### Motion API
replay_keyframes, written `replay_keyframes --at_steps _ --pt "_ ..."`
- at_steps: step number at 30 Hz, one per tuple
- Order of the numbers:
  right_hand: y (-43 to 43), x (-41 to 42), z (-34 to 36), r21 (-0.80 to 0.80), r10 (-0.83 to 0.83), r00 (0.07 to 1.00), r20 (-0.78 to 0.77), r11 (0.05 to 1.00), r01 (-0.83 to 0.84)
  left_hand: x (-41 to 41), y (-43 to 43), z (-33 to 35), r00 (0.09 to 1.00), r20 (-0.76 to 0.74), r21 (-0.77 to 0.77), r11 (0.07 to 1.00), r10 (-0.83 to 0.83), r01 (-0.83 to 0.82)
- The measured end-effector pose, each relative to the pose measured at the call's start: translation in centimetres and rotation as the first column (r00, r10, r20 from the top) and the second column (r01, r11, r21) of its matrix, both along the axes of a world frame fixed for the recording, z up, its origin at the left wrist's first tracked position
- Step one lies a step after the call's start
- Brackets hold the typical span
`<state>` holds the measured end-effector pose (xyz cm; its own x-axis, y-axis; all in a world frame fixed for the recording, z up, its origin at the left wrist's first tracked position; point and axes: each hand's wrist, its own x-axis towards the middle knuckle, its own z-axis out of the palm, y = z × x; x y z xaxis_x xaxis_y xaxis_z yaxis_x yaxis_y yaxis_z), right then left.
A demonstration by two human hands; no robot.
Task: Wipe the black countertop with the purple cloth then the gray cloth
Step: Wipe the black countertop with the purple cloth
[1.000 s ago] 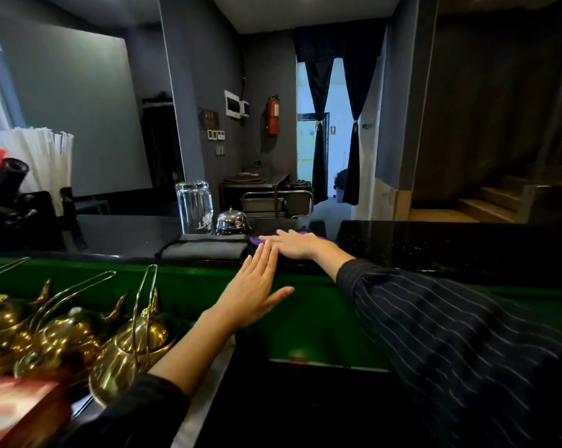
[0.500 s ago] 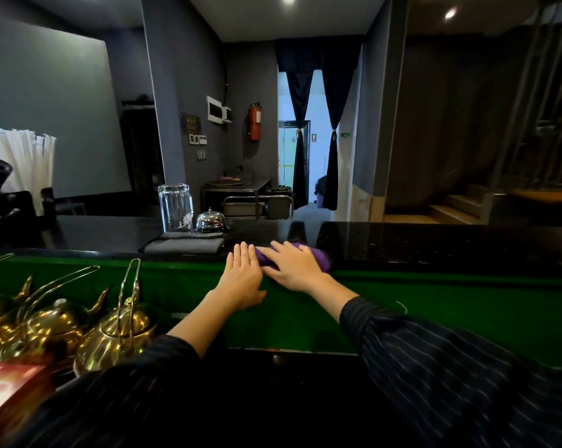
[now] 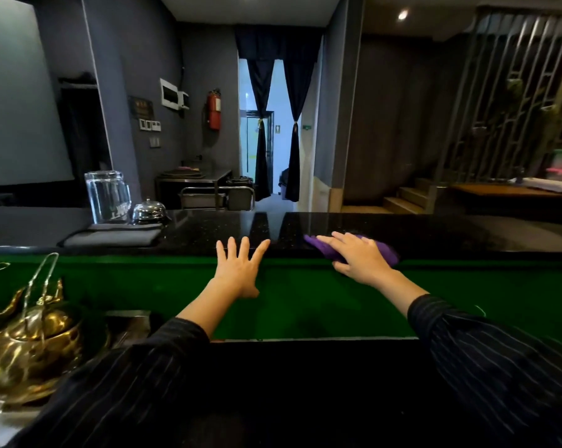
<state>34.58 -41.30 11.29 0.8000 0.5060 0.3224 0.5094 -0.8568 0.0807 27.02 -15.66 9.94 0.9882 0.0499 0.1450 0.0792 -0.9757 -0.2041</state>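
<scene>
Closest to me, low on the left, sits a shiny gold metal teapot [image 3: 30, 344]. The person's left hand [image 3: 237, 270] is flat with fingers spread wide. It holds nothing, and its fingertips reach the front edge of the shiny black stone countertop [image 3: 208, 227]. The right hand [image 3: 360, 258] lies flat, pressing the soft purple cloth [image 3: 386, 255] onto the counter near that edge. Farther left lies the folded gray cloth [image 3: 111, 237], well apart from the 2 hands. Behind it stand a clear glass jar [image 3: 106, 197] and a round silver bell [image 3: 148, 210].
</scene>
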Motion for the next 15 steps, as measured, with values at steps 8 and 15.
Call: replay_keyframes --at_steps 8,15 --pt "-2.2 -1.6 2.1 0.19 0.002 0.98 -0.197 0.981 0.036 -0.9 -2.2 2.0 0.998 -0.064 -0.313 0.949 0.014 -0.033" --pt "-1.1 -6.5 6.4 0.511 0.337 0.833 -0.439 0.856 -0.077 -3.8 -7.2 0.8 0.972 0.231 -0.898 0.374 -0.043 0.23"
